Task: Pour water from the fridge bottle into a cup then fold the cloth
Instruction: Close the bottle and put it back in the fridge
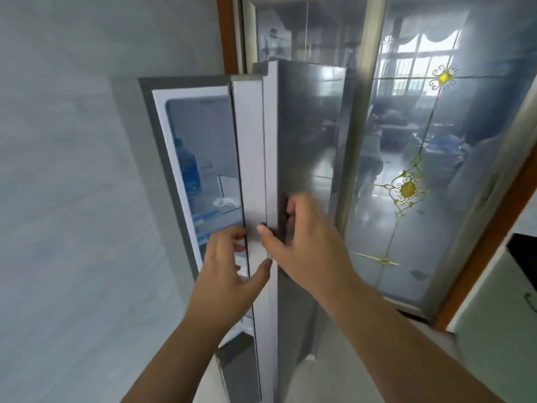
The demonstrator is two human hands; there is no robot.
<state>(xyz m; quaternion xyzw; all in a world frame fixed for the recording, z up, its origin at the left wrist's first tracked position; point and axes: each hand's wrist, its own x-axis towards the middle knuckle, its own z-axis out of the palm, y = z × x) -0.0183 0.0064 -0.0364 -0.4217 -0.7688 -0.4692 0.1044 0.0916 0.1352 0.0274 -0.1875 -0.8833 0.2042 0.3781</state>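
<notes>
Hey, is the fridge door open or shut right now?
Open, partway. The fridge door is swung out with the right hand on its edge, and the bottle shows inside.

A pale grey wall [72, 170] fills the left side. Behind the fridge stands a glass door [421, 158] in a brown wooden frame [482, 251], its panes set with gold flower ornaments [406, 189] and mirroring a room with a window. At the right edge a pale counter [499, 324] bears a black thing [526, 257], too cropped to tell.
</notes>
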